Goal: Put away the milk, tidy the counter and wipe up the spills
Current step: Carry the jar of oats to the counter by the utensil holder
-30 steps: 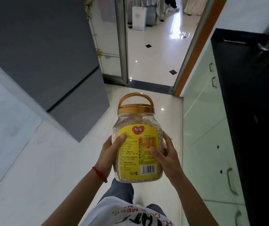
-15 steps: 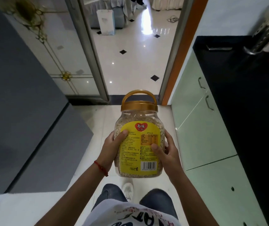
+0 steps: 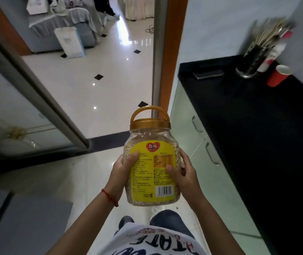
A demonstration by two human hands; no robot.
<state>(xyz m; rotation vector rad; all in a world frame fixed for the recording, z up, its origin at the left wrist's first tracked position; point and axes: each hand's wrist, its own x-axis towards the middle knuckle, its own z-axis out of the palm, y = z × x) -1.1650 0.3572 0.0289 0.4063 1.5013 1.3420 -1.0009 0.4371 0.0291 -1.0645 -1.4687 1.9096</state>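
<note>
Fingers: left hand [image 3: 124, 172] and right hand [image 3: 182, 173] both curled round the clear plastic jar with gold handled lid and yellow label [image 3: 152, 161], thumbs on the label
Location: jar upright, held in the air over the floor, left of the black countertop [image 3: 248, 115]
Risk: jar likely heavy; a slackened grip could drop it
Contents: jar nearly full of pale flakes; steel utensil holder [image 3: 251, 61] holds sticks; red paper cup [image 3: 278, 75] contents unseen
</note>
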